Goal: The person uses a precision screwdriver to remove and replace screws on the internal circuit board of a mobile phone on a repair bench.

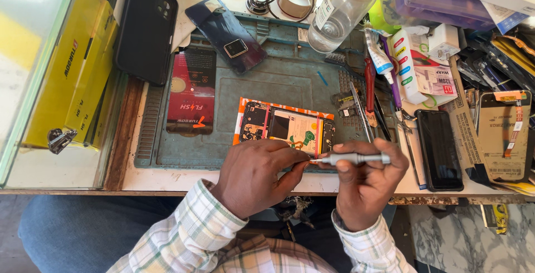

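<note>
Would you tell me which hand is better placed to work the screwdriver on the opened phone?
The right hand: it already grips the grey screwdriver, tip pointing left. The left hand pinches at that tip beside the opened phone, so it suits steadying.

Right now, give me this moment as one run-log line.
left hand: fingertips at screwdriver tip | right hand: grips grey screwdriver held level | opened phone: back off, on blue mat, just beyond hands | red-handled tool: right of phone

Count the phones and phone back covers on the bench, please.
4: the opened phone by the hands, a dark phone at right, a blue back cover and a black case at top left. Clutter may hide more.
</note>
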